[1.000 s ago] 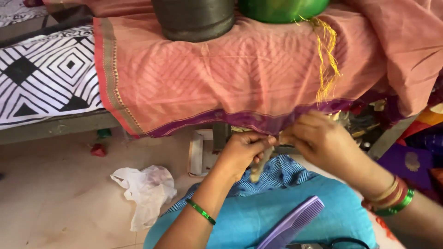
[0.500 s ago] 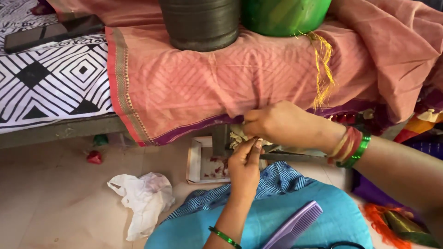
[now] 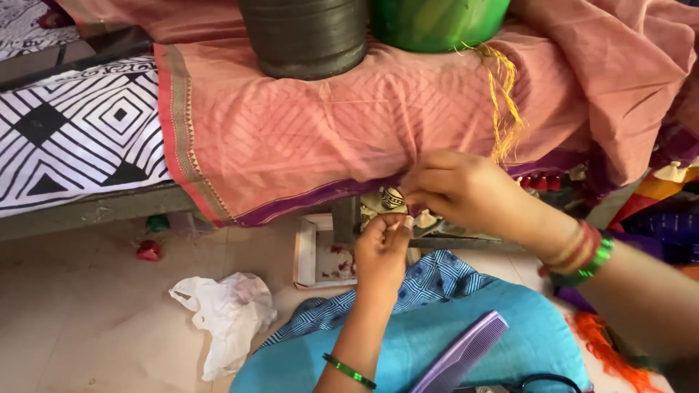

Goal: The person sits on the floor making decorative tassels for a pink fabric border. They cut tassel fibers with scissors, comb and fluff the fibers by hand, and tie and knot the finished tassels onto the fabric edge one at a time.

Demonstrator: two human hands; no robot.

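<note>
Hands barely moved since before. Right hand (image 3: 466, 193) and left hand (image 3: 382, 251) fingers pinch small striped thing (image 3: 392, 197) under pink cloth (image 3: 328, 138). Work still unfinished.

Pink cloth (image 3: 328, 145) w/ faint woven diamond pattern, matt, red & purple border; yellow tassel threads (image 3: 506, 102) glossy, silky. Dark pot (image 3: 304, 36) ribbed, dull sheen, material unclear. Green pot (image 3: 437, 22) smooth, glossy, prob. plastic. Black-white bedsheet (image 3: 73, 138) matt cotton-type cloth. Floor (image 3: 87, 320) smooth tile, slight shine. White bag (image 3: 226, 313) thin crinkled plastic. Purple comb (image 3: 459, 356) smooth plastic. Teal lap cloth (image 3: 408, 342) matt. Bangles (image 3: 349, 371) glossy green. Small figure (image 3: 389, 198) at the hands: painted, matt.
</note>
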